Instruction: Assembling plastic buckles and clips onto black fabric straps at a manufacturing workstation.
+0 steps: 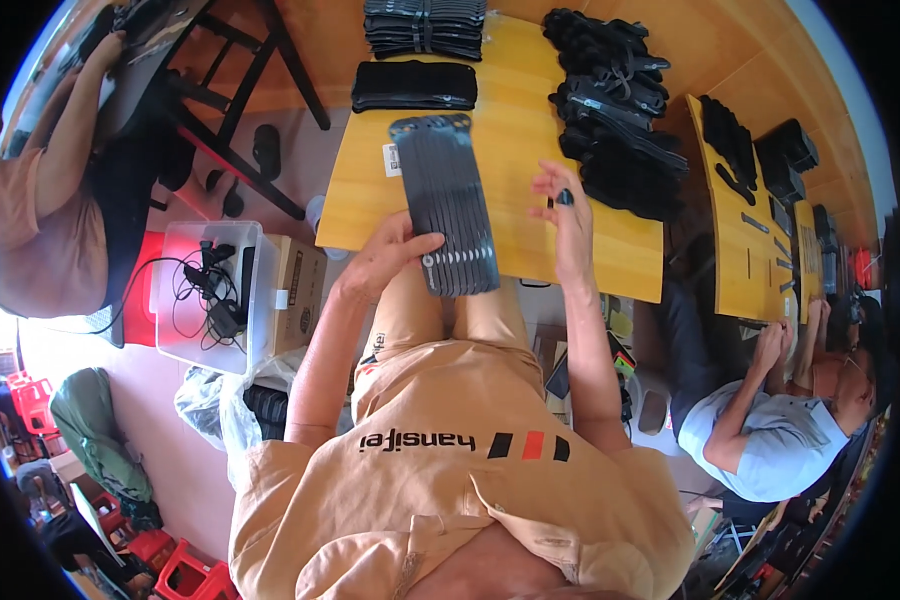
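Left hand [390, 245]: clamped on the fanned packs [450, 205], thumb across their near part; we cannot see its fingers underneath.
Right hand [570, 228]: apart from the left and from the packs, fingers loosely open, gripping nothing that we can make out; 1 finger wears a black cap [565, 198].
Packs: in our left hand, over the table's near edge, splayed in overlapping strips too many for us to count; we judge this batch midway, not yet laid down or tied.
Black stack [415, 88]: squared up on the table beyond the packs; to us it looks sorted but unbound.
Bundle [425, 28]: at the far edge, strapped; we take it as done.
Pile [620, 130]: loose and uneven along the right; probably what is left, though we cannot be sure.
Table [610, 262]: yellow, bearing these 3 groups.
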Demonstrator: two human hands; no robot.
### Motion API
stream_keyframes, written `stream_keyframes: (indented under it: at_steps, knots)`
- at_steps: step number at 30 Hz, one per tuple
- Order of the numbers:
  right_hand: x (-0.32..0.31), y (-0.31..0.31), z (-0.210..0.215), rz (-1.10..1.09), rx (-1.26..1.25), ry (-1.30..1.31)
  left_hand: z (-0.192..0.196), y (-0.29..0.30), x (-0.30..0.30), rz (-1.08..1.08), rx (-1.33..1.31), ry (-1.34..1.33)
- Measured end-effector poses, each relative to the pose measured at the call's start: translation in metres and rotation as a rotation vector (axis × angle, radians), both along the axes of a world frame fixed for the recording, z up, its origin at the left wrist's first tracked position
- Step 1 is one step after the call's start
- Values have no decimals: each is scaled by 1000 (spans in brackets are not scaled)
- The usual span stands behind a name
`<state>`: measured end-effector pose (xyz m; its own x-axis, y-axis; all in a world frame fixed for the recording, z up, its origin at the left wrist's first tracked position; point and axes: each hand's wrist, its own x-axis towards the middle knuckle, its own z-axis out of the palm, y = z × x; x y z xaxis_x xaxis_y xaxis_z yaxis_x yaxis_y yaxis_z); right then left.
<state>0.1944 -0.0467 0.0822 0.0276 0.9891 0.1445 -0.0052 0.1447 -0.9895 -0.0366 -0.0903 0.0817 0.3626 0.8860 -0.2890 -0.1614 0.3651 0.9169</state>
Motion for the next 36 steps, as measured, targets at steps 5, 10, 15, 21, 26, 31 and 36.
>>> stream_keyframes:
  at_steps: [5,10,15,21,26,31,36]
  knots:
    - [-15,36,30,160,202,-295,-6,0,2,-168,35,22]
    - [-27,67,50,597,-164,-626,-18,5,-2,-267,103,28]
    - [-26,60,32,431,-107,-205,-14,6,-20,18,54,162]
    - [-17,54,6,212,-86,-45,-34,-10,-21,334,-121,-291]
    - [-19,42,-7,80,-129,94,-44,-6,-9,516,15,-192]
    - [-20,42,-25,22,-107,79,-38,4,-11,586,173,-113]
    - [-24,42,-31,-22,-119,47,-36,22,-27,597,40,-128]
